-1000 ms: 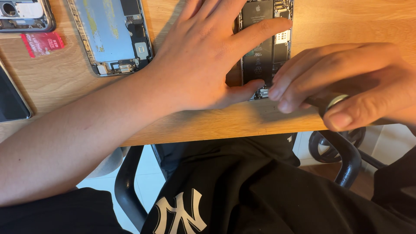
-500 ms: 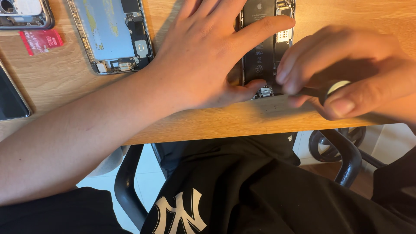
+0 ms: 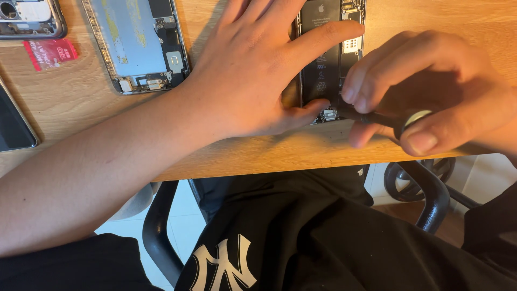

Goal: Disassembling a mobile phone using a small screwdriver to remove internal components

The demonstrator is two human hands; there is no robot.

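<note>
A light wooden tabletop (image 3: 75, 102) carries several spare items. An opened silver phone housing (image 3: 137, 43) with a pale blue inner plate and small components lies near the far edge. To its left sits the corner of a dark grey phone shell (image 3: 29, 19), and just below that a small red rectangular card (image 3: 50, 53). A black flat slab (image 3: 13, 124) lies at the left edge. Beneath the table, a black chair armrest (image 3: 428, 191) curves.

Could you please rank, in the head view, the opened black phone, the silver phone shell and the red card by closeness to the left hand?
From the left hand:
1. Opened black phone, directly under its fingers, touching.
2. Silver phone shell, to the left on the wooden desk.
3. Red card, farther left, near the desk's far-left corner.
</note>
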